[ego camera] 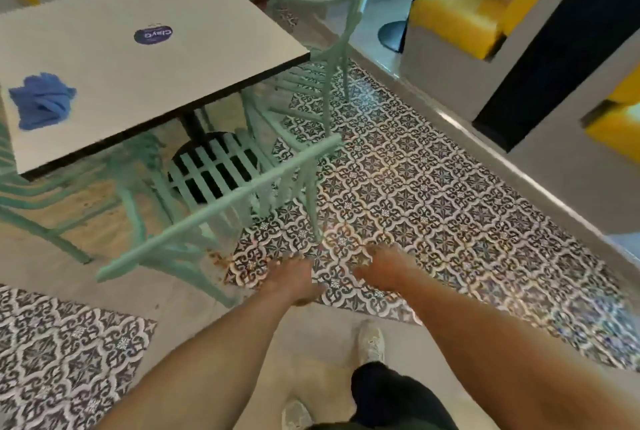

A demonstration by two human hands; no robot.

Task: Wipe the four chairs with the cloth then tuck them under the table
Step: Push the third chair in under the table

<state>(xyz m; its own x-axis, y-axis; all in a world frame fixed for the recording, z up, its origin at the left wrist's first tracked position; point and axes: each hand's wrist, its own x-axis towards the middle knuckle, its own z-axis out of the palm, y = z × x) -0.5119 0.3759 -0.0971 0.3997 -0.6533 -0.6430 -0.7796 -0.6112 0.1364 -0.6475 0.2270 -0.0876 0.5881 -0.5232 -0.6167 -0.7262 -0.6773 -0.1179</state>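
Observation:
A crumpled blue cloth [41, 104] lies on the white square table [149, 66], near its left edge. A mint-green slatted chair [221, 201] stands in front of me, its seat partly under the table. A second mint chair [332, 48] is pushed in at the table's right side, and part of a third chair [31, 201] shows at the left. My left hand [294, 280] and my right hand [384, 268] hang over the patterned floor just behind the near chair's backrest, touching nothing. Both hold nothing, fingers relaxed and blurred.
Patterned floor tiles [433, 194] run along the right of the table. Yellow-cushioned benches [460, 21] stand beyond a grey kerb at the right. A black pedestal base [391, 34] sits at the back. My shoes [372, 343] are on the plain floor below.

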